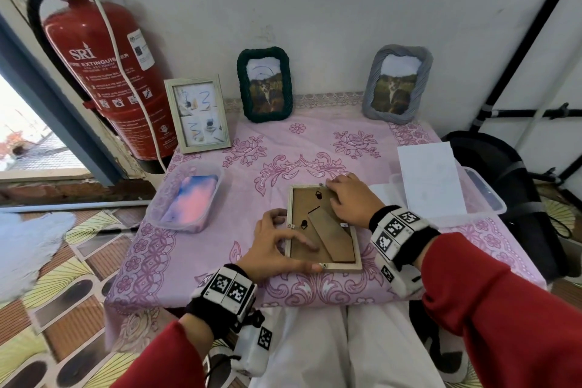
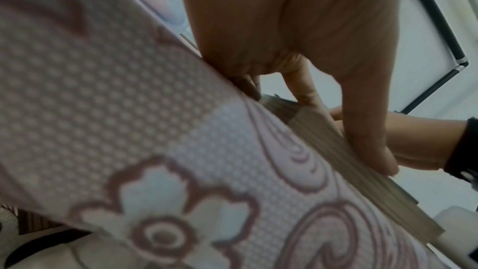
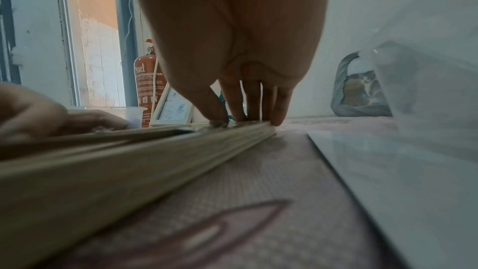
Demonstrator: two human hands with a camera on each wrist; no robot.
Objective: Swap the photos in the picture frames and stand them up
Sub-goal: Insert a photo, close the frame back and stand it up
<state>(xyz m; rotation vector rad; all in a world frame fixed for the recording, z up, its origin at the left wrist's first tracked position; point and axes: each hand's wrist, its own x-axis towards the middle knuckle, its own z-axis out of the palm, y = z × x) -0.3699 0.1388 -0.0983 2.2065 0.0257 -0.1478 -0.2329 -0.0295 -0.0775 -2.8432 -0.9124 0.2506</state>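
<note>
A light wooden frame (image 1: 324, 227) lies face down on the pink tablecloth (image 1: 220, 249), its brown backing and folded stand up. My left hand (image 1: 277, 246) grips its near-left corner: thumb along the near edge, forefinger flat on the backing, the other fingers curled at the left edge. The left wrist view shows the thumb (image 2: 372, 150) pressing the frame's edge (image 2: 388, 197). My right hand (image 1: 346, 198) rests its fingertips (image 3: 253, 114) on the far right corner of the frame (image 3: 129, 161). A white frame (image 1: 198, 113), a green frame (image 1: 264, 85) and a grey frame (image 1: 396, 85) stand at the back.
A clear tub (image 1: 157, 214) holding a pink-and-blue photo sits left of the frame. Another tub (image 1: 491, 198) with a white sheet (image 1: 431, 179) on it stands at the right. A red fire extinguisher (image 1: 104, 72) leans at the back left. A black bag (image 1: 504, 183) lies beyond the table's right edge.
</note>
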